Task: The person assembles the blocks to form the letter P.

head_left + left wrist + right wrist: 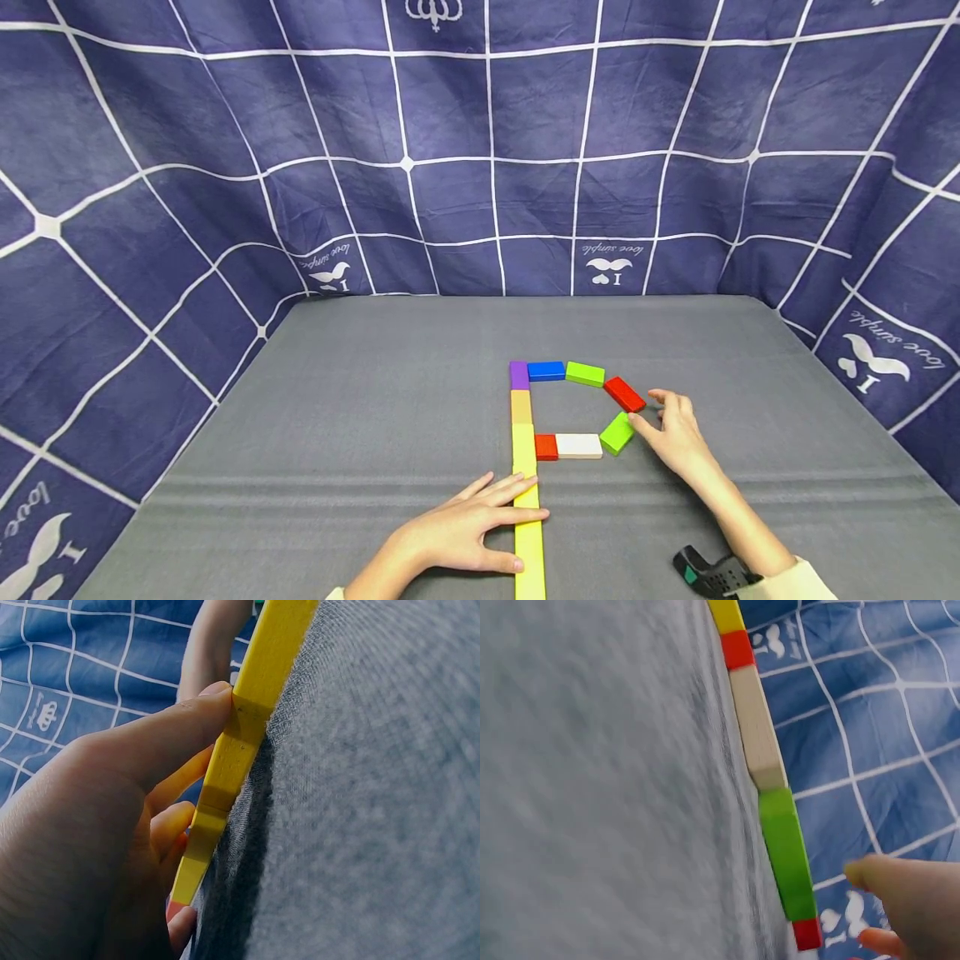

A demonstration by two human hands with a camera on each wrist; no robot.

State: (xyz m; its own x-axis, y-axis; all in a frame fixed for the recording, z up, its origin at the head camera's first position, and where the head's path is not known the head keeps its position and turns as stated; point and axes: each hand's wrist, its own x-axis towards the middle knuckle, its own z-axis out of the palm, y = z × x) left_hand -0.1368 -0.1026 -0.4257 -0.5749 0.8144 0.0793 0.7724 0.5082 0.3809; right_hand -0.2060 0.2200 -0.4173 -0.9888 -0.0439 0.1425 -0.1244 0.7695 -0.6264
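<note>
Flat coloured blocks lie in a letter-P outline. My left hand (472, 527), fingers spread and straight, rests across the column of yellow blocks (527, 492); in the left wrist view its thumb touches a yellow block (247, 712). The right hand (675, 429) holds nothing, its fingers loosely bent beside the curve's right end. Its thumb is right at the corner of a tilted green block (617, 433), and its fingertips are near a slanted red block (625, 394). A white block (579, 446) and a small red block (546, 447) join the curve to the column.
At the top of the outline are a purple block (519, 375), a blue block (546, 371) and another green block (585, 374). An orange-yellow block (521, 407) sits below the purple one. Grey cloth (375, 400) covers the table; a blue curtain (540, 200) with white lines stands behind.
</note>
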